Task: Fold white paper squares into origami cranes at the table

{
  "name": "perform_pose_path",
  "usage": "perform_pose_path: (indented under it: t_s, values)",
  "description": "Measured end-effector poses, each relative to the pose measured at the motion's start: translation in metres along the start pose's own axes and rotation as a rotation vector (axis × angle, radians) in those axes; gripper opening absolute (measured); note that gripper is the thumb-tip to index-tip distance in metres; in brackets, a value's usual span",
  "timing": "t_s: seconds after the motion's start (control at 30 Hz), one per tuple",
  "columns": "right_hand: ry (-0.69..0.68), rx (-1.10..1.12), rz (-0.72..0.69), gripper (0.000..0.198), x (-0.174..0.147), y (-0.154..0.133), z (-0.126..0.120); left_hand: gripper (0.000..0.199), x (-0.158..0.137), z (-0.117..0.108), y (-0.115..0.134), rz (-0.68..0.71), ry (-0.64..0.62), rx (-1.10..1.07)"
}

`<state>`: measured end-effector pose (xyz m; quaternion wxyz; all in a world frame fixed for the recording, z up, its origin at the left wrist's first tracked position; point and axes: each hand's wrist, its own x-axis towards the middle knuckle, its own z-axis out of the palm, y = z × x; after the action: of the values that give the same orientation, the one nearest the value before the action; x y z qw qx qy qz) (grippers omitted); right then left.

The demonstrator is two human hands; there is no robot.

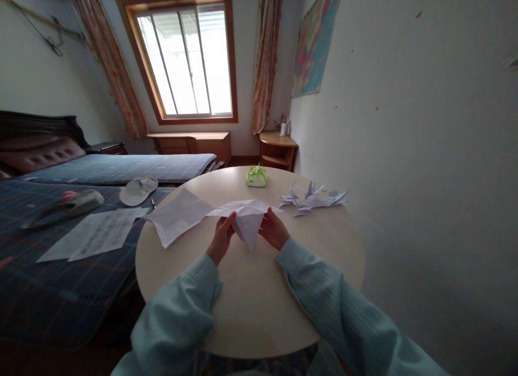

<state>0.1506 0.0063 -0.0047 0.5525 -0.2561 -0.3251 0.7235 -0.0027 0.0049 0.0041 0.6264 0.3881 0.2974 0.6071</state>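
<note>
White paper, partly folded, shows in the head view over the desk. I find the left hand and right hand each grasping one side. Folded pieces lie rightward. I judge the step as shaping folds; next calls for aligned edges, then firm creasing.

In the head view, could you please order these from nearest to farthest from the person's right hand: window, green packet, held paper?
1. Held paper: touching the right hand, on its left side.
2. Green packet: ahead, on the table's far part.
3. Window: beyond the table, ahead-left.
</note>
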Motion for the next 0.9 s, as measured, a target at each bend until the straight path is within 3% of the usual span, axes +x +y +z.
perform_pose_path:
  t_s: [0.33,0.63,0.9]
  values:
    - [0.254,0.100,-0.120,0.013,0.0066,0.0012,-0.0062,0.037,0.0034,-0.0013,-0.0005,0.039,0.131,0.036]
    - [0.286,0.044,-0.222,0.025,0.0090,0.0047,-0.0083,0.041,0.0069,-0.0040,-0.0030,0.085,0.223,0.109]
    - [0.300,-0.021,-0.227,0.029,0.0067,0.0047,-0.0066,0.038,0.0022,-0.0039,-0.0040,0.141,0.166,0.127]
